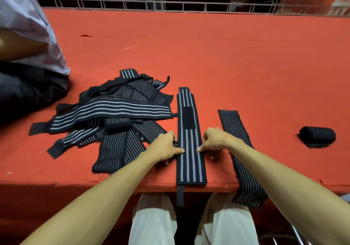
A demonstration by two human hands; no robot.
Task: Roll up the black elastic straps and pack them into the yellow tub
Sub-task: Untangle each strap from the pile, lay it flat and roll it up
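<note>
A black elastic strap with grey stripes [190, 167] lies flat and straight on the red table, its thin tab hanging over the front edge. My left hand [166, 144] grips its left edge and my right hand [215, 140] grips its right edge; both thumbs lie on the striped face and the fingers are curled at the sides. A tangled pile of several more straps [117, 108] lies just left of my left hand. Another flat strap [233, 129] runs under my right forearm and hangs off the edge. One rolled strap [317, 136] sits at the right. No yellow tub is in view.
The red cloth-covered table [227, 55] stretches back to a metal rail [170, 4]. Another person's sleeve and arm [28, 26] lean over the far left corner. My knees in pale trousers [153, 218] are below the front edge.
</note>
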